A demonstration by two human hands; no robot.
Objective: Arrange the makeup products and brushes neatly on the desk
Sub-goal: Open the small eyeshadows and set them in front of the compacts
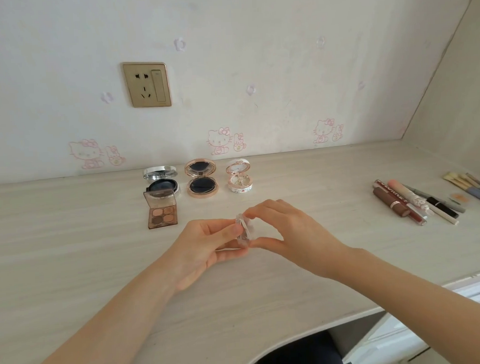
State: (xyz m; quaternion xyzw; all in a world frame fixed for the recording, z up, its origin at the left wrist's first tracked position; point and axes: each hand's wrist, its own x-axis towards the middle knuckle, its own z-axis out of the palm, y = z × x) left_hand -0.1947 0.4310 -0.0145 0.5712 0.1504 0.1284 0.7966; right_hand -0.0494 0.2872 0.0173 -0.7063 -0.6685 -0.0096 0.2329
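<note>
Both hands are pinching a small clear compact (243,231), held on edge low over the desk (70,246). The left hand (209,247) is steadying one face with curled fingers. The right hand (286,232) is gripping the rim above and below, probably to work the lid open, since the placed cases are displayed open. Beyond, a silver compact (161,180), a rose-gold compact (202,181) and a white compact (240,179) are standing open in a row by the wall (255,69). An eyeshadow palette (161,213) is beginning a front row, likely the held case's destination. Far right, lip tubes (395,201) and brushes (472,189) are lying grouped by kind.
</note>
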